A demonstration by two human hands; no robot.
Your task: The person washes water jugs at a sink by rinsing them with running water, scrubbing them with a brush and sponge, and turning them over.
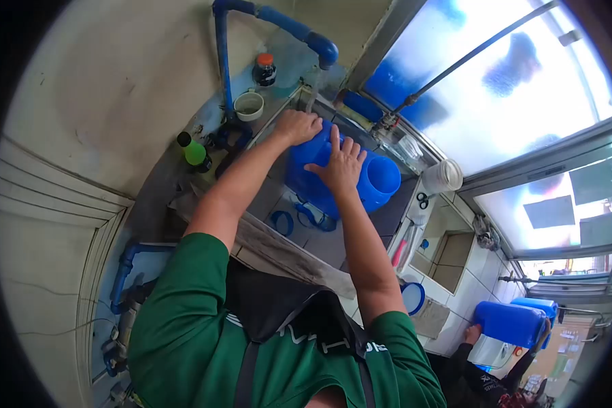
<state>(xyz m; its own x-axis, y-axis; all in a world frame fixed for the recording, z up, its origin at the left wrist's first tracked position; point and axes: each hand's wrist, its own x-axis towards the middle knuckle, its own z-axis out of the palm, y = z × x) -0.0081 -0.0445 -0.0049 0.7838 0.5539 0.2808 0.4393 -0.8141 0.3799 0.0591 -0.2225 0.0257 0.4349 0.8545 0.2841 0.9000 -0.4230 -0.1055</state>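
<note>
A large blue plastic water jug [304, 168] lies in the tiled basin [262, 194], below the end of a blue pipe spout [325, 53]. Clear water seems to run from the spout toward the jug's far end. My left hand [298, 128] is at that far end, its fingers curled over the jug's edge. Flat on the jug's upper side rests my right hand [343, 166], fingers spread. Beside it, a round recess [384, 175] in the blue plastic faces up. Blue loops [281, 223] lie on the basin floor nearer my body.
Along the left ledge stand a green bottle [194, 151], a white mug [249, 106] and an orange-lidded jar [265, 70]. On the right are a white tub [443, 177], black scissors [423, 200] and a smaller basin [449, 255]. Another person holds a blue jug [510, 324] at lower right.
</note>
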